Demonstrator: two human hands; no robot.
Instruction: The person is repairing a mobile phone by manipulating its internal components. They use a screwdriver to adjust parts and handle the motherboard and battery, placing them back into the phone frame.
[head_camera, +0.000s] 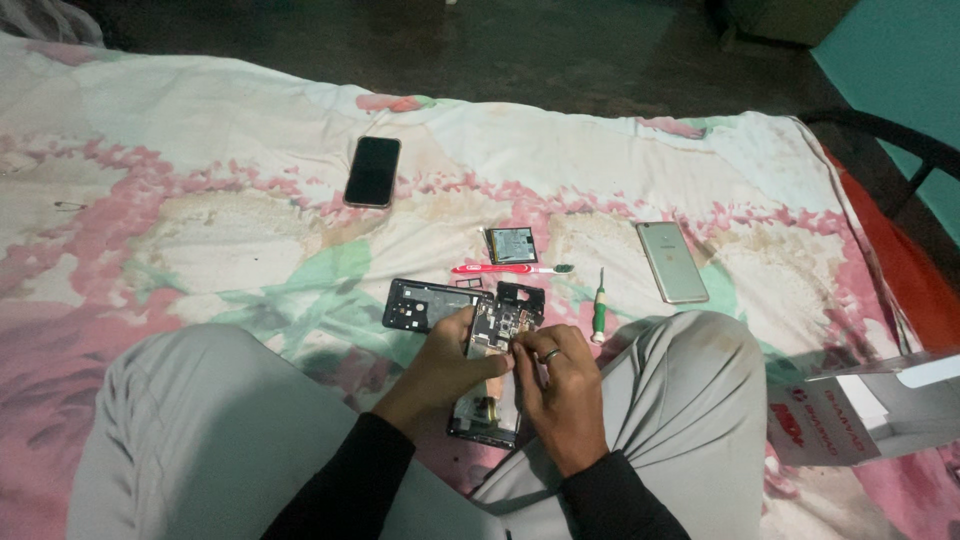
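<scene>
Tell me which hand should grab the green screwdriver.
Right, probably. The right hand is nearer the screwdriver, which lies just beyond it; the left hand steadies the opened phone.

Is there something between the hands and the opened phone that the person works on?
Nothing visible. The left hand grips the opened black phone with bare circuit board from its left side, and the right hand touches it from the right. The black plastic frame and the green-handled screwdriver lie apart on the flowered bedsheet.
</scene>
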